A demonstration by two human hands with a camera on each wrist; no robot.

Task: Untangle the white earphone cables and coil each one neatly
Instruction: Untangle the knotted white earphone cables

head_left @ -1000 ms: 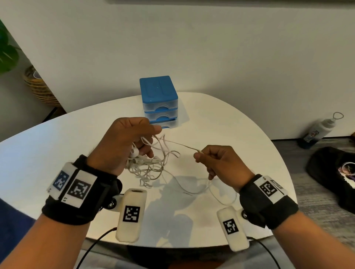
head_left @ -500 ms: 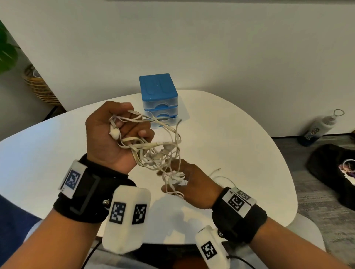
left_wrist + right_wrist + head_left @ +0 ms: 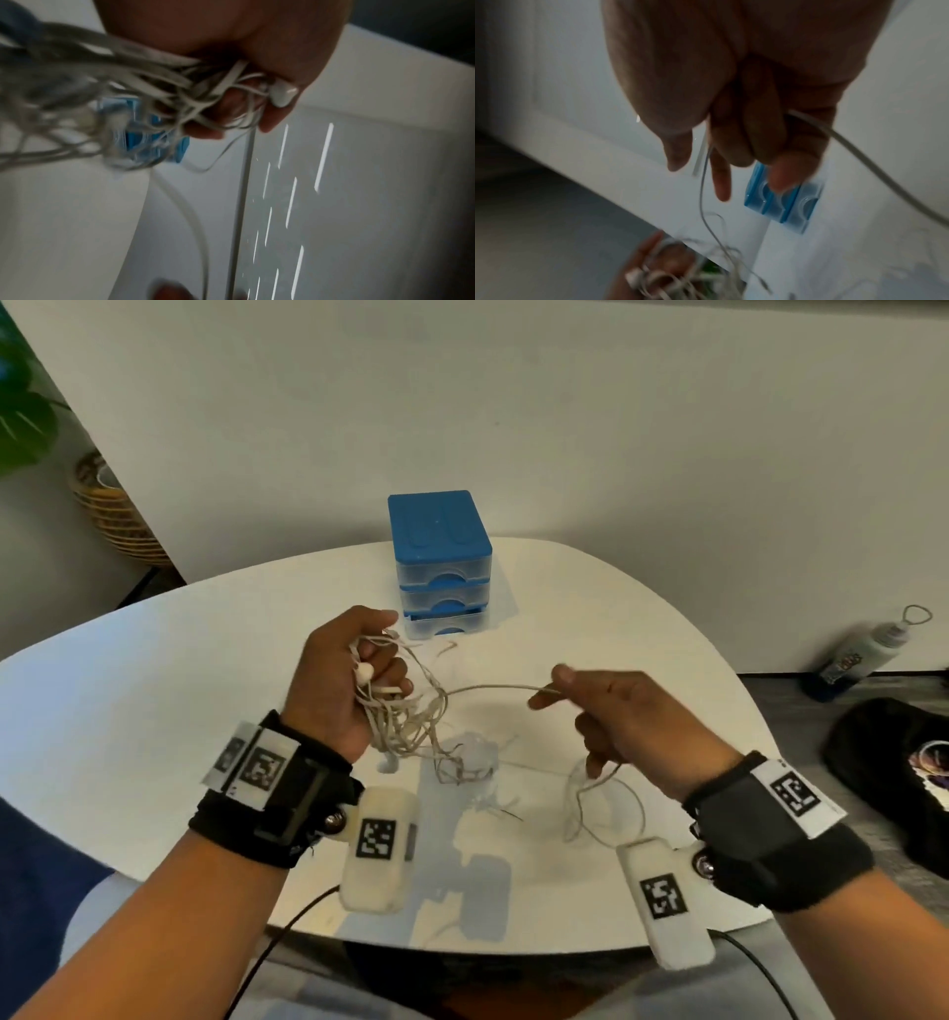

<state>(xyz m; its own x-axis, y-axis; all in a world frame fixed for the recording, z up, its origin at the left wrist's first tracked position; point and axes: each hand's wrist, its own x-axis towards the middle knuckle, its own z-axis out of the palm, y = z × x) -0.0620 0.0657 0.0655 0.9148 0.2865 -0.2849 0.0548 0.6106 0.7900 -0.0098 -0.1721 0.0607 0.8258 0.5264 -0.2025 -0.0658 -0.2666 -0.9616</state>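
Observation:
My left hand grips a tangled bundle of white earphone cables above the white table; an earbud pokes out between its fingers. In the left wrist view the fingers curl round the bundle, with an earbud at the edge. One strand runs from the tangle rightwards to my right hand, which pinches it between thumb and forefinger. The strand's slack hangs below that hand in a loop to the table. The right wrist view shows the cable passing through the curled fingers.
A small blue three-drawer box stands at the table's back, just beyond my hands. On the floor to the right lie a white bottle and a dark bag. A woven basket and plant leaves sit far left.
My left hand has lowered the bundle from its raised, palm-up pose. My right hand has left the underside of the tangle, moved right and drawn one strand out taut.

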